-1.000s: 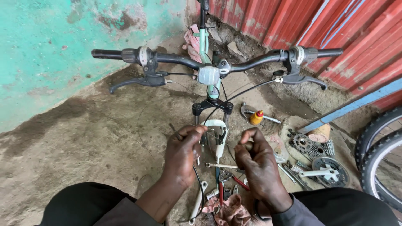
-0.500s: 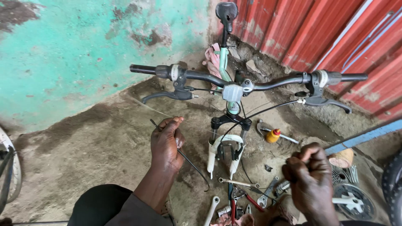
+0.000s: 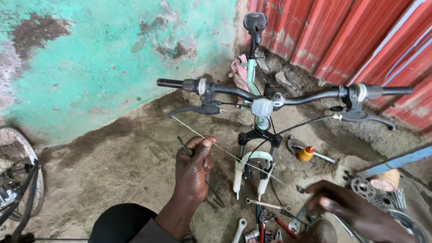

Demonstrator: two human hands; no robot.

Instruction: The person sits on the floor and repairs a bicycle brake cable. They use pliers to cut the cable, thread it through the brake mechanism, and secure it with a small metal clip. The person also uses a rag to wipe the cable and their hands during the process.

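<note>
Left hand (image 3: 192, 168) is raised mid-frame, fingers pinched on a thin bare steel cable (image 3: 225, 152) and a short black cable housing (image 3: 198, 173). The cable runs taut from up left, near the black left brake lever (image 3: 198, 109), down right past the white suspension fork (image 3: 252, 173). Right hand (image 3: 355, 211) is low at near right, blurred, fingers curled; can't tell what it holds. Spanners and red-handled pliers (image 3: 270, 220) lie on the dirt floor (image 3: 112, 153) near the fork. Small orange-yellow oil bottle (image 3: 306, 153) sits right of it.

One bicycle (image 3: 263, 108), two brake levers (image 3: 198, 109), two hands (image 3: 193, 168), one sprocket cluster (image 3: 365, 189)
</note>
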